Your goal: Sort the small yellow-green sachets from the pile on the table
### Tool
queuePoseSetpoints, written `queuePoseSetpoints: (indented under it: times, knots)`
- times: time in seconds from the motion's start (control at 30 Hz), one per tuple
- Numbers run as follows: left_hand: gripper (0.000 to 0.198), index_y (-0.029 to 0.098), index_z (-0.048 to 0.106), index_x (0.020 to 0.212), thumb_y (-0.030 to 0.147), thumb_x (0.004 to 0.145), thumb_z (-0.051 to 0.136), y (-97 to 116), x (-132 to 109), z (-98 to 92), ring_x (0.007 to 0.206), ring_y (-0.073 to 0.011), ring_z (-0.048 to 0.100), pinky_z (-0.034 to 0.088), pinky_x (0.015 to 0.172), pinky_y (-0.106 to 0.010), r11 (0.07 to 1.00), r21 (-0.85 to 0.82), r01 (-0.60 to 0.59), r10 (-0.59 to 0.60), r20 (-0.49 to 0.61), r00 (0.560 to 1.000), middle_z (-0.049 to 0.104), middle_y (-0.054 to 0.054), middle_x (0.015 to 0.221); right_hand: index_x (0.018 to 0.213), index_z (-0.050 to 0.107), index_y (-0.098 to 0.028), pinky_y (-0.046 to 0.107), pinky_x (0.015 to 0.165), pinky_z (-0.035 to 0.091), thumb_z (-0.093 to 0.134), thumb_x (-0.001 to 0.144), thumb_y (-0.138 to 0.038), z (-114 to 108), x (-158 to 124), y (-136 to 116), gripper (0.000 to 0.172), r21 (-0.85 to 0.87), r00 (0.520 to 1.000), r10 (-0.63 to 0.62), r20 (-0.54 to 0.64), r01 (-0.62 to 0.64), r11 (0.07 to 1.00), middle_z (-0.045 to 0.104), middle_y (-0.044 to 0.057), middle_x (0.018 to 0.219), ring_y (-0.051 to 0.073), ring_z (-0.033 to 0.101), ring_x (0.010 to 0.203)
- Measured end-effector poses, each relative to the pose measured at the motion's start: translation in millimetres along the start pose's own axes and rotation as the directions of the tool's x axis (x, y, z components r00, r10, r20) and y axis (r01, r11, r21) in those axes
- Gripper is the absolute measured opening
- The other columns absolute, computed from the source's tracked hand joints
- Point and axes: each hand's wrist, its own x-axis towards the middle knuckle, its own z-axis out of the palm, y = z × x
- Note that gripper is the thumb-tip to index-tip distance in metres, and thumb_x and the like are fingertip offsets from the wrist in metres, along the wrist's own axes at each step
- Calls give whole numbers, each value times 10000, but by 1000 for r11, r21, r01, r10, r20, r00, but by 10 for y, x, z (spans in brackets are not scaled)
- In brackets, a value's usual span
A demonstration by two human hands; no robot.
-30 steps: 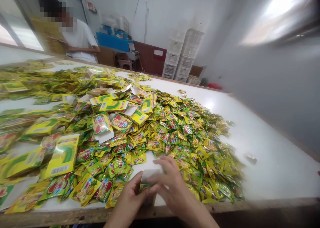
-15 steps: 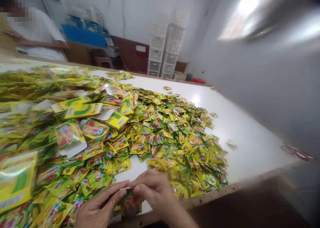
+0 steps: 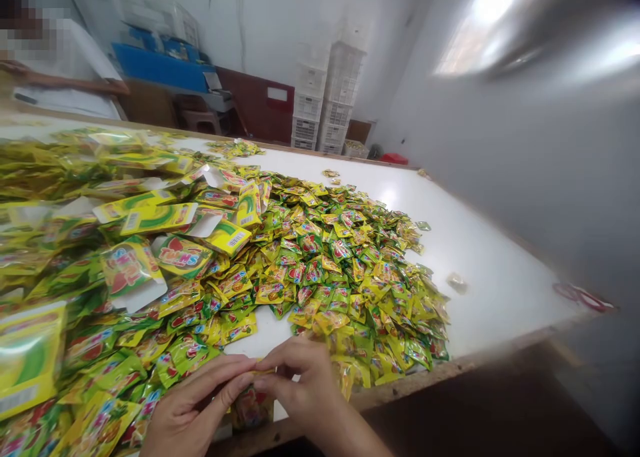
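Low in the view, near the table's front edge, I hold a small printed carton (image 3: 253, 409) upright between both hands. My left hand (image 3: 195, 403) is closed, with thumb and fingers pinching the left part of its top edge. On the right part of that edge, my right hand (image 3: 303, 383) presses thumb against fingertips; a strip of yellow flap shows there. The carton's front is shaded and its lower part is cut off from sight. Green and yellow candy sachets (image 3: 313, 270) lie heaped just beyond and on both sides of my hands.
Several yellow cartons, some with open flaps (image 3: 133, 270), lie on the left of the heap. Red-handled scissors (image 3: 584, 297) rest at the table's right corner. A person in white (image 3: 75, 57) is across the white table (image 3: 493, 290). Stacked crates (image 3: 340, 90) stand by the back wall.
The pale edge at the carton's top has given way to a yellow flap strip under my fingers. My hands stay together on it. The view has shifted slightly.
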Motion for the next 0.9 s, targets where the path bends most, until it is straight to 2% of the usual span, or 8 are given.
queuePoseSetpoints:
  times: [0.1,0.2,0.37,0.53,0.7,0.8,0.9]
  knots:
    - [184,298,795,914,389,767,732,-38,-81,8,954,-238,722,573,907,-306,1000,3,-22,22,-19,1000,783,-25,992,815,804,-228,241,589,454,826,703,-256,-33,-45,-10,117,14,1000,-12,8,12,1000,722,33,728,158,612,655]
    - [169,288,790,886,387,757,743,8,-72,32,941,-230,722,568,904,-290,1000,-20,8,-8,-46,999,784,-21,970,807,802,-215,232,555,440,822,698,-233,-25,-52,3,112,11,1000,12,-10,-12,1000,710,29,716,144,595,611]
    - [213,246,783,843,434,775,710,108,71,20,857,-231,732,600,775,-256,989,-100,107,-101,65,993,783,-34,897,768,789,-196,231,552,423,780,701,-158,18,18,8,77,-88,1000,-8,-24,5,996,672,7,633,134,570,570]
    - [172,283,784,891,389,766,734,15,62,-5,922,-222,725,577,849,-245,998,-48,27,-24,71,997,783,-20,939,734,773,-200,219,510,403,766,699,-141,13,52,-18,69,-117,1000,20,11,-18,993,653,-12,589,124,554,528]
    - [155,332,788,931,354,801,707,-82,-2,-5,964,-218,724,576,881,-257,998,-9,-56,56,53,997,785,0,983,838,750,-216,243,655,474,759,765,-170,-61,5,-24,86,-152,986,-131,104,146,978,701,16,759,155,629,700]
    - [233,370,768,1015,325,792,720,-167,-86,-27,1001,-224,719,576,889,-253,990,50,-130,125,95,988,774,15,1051,953,733,-242,260,731,500,724,811,-180,-77,-110,24,155,-167,965,-233,121,251,953,697,41,890,172,647,810]
    - [319,394,738,1085,282,786,727,-261,-190,-22,1054,-231,702,560,927,-261,974,92,-206,190,155,969,745,22,1143,1059,711,-273,289,728,506,632,861,-167,-69,-278,84,238,-296,931,-324,169,362,884,675,71,992,196,635,854]
